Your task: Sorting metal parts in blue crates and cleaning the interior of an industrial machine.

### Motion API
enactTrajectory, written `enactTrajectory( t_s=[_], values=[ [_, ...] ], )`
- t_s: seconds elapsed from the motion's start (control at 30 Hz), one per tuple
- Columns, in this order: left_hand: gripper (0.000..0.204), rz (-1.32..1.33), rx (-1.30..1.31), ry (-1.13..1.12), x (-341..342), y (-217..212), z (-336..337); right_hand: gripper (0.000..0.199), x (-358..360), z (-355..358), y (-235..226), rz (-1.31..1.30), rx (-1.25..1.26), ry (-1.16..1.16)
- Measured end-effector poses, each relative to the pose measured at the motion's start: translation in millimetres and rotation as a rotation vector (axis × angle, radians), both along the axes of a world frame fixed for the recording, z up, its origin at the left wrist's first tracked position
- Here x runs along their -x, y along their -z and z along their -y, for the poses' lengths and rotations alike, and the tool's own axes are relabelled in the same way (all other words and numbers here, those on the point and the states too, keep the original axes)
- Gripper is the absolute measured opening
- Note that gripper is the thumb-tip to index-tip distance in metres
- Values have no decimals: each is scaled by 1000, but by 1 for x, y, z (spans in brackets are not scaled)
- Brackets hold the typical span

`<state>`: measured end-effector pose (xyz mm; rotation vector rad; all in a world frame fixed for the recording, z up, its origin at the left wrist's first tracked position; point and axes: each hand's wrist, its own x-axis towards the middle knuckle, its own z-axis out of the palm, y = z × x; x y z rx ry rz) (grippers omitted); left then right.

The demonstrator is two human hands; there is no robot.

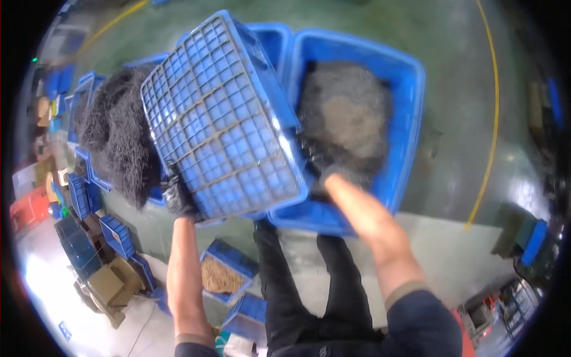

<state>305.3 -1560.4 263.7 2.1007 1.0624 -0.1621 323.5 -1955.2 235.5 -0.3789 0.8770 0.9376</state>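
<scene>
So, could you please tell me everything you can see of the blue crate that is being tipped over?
The tipped crate is blue plastic with a ribbed grid underside, which faces the camera. It is held tilted, its open side turned toward the larger blue bin of grey, fibrous-looking material. The gloved left hand grips its lower left corner; the right hand, blurred, is at its lower right edge. A dark, fuzzy heap lies just to its left.

A green floor with yellow lines is carrying blue bins, small blue crates and a brown box
</scene>
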Motion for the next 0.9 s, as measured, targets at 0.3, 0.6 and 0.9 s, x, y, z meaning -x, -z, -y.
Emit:
enactTrajectory(
  t_s=[0.3, 0.6, 0.9],
  values=[
    [61, 153, -380, 263, -4, -6, -18, 37, 47, -54, 47, 929, 937, -208],
    [58, 352, 625, -131, -11, -42, -36, 25, 53, -80, 72, 1052, 1007, -55],
    [48, 201, 410, 57, -79, 34, -21, 34, 74, -62, 106, 634, 694, 389]
  ],
)
